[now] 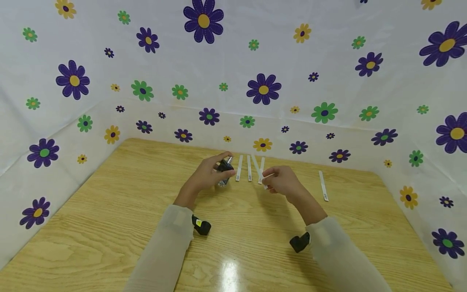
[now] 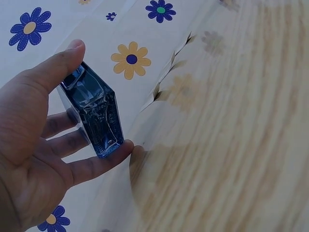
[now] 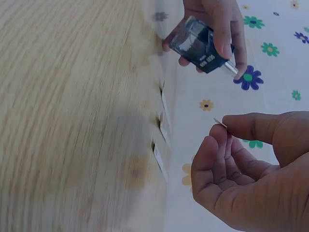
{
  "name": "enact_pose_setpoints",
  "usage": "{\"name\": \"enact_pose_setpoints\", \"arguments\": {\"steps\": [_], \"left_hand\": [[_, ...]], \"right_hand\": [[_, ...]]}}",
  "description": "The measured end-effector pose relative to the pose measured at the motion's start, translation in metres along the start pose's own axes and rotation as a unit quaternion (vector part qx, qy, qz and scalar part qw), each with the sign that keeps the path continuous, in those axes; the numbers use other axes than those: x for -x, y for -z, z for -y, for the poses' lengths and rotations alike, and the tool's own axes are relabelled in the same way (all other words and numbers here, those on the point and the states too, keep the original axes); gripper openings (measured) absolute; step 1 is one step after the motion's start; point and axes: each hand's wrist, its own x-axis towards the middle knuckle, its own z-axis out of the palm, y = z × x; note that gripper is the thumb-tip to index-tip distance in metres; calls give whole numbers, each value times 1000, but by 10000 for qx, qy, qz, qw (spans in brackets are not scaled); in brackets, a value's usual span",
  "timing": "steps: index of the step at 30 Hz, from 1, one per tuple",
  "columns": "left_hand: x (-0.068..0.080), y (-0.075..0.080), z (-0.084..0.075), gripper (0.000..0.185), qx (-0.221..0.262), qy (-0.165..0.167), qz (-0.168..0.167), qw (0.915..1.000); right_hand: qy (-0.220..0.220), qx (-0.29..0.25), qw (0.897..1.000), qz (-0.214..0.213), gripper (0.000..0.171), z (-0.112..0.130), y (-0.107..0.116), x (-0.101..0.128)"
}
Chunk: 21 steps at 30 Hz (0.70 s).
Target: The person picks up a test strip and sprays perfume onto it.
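My left hand [image 1: 205, 175] grips a dark blue glass perfume bottle [image 1: 225, 166] with a silver spray neck. Its index finger is at the top of the bottle, and the thumb lies along the near side. In the left wrist view the bottle [image 2: 96, 111] appears base-on, fingers around its edges. Tilted in the right wrist view, the bottle [image 3: 200, 47] shows pale lettering and points its nozzle toward my right hand [image 1: 285, 182]. That hand pinches a white paper test strip [image 1: 256, 164] by its lower end, between thumb and fingertip. Edge-on, the strip [image 3: 219, 123] looks like a thin sliver.
Three more white strips [image 1: 249, 169] lie side by side on the wooden table [image 1: 153, 194], between and beyond the hands. Another strip [image 1: 323, 186] lies apart at the right. A white flower-print sheet [image 1: 233, 61] encloses the table's back and sides.
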Motion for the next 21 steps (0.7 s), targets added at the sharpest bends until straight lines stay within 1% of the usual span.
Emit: {"name": "enact_pose_setpoints", "arguments": {"steps": [4,8,14,21], "left_hand": [[1,0,1,59,44,88,-5,10000],[2,0,1,57,103,168,0,9998],[2,1,-1,56,119,201,0,9997],[2,1,-1,57,111,196,-31,9997]], "right_hand": [[-123,-38,9999,-105,30,-6,7,-5],[-248,-184,9992,-258,29,-11,13,-10],[-354,-590,9969,-377,29,-21,21,-23],[-667,-1021,9913,-491,28,-29,23,-37]]}}
